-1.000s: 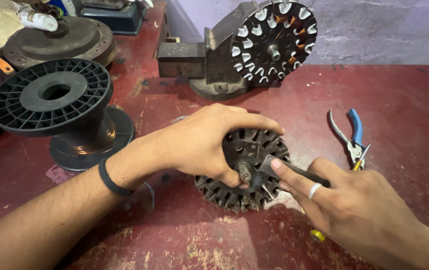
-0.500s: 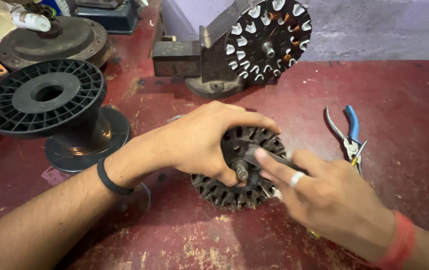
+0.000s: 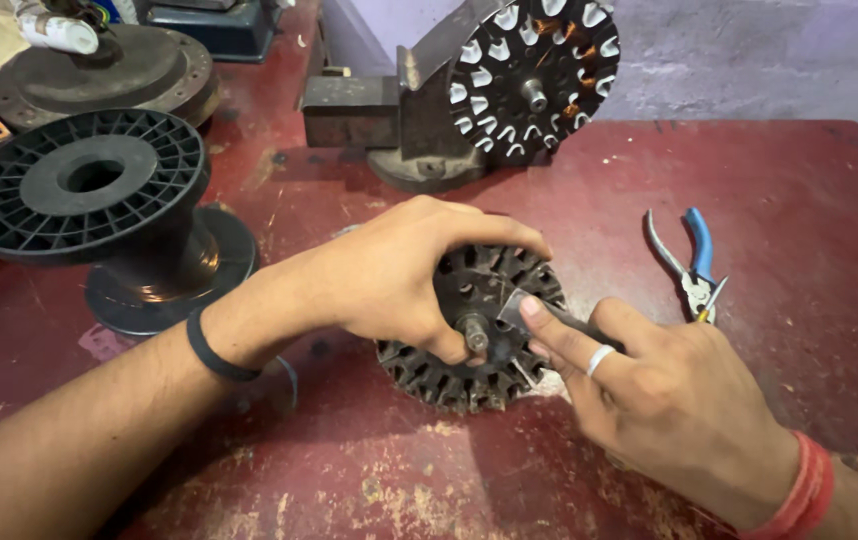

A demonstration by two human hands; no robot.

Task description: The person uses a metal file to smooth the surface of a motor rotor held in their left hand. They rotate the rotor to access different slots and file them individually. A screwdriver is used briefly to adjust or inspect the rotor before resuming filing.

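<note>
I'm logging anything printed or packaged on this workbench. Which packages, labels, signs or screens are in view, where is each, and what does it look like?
No package, sign or screen shows.
Possible sticker: small pale pink patch on the red table, by the black spool; too worn to be sure.
White roll: far left corner on a dark round disc; possibly wrapped, unclear.

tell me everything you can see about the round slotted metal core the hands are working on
The slotted core is a dark, greasy-looking metal disc with radial teeth and slots around its rim and a short shaft stub at its centre. It lies on the worn red table, tilted slightly toward the camera. The left hand covers its upper left side, thumb beside the shaft. The right hand presses a thin flat metal tool against its right side. No windings show in its slots.
</note>
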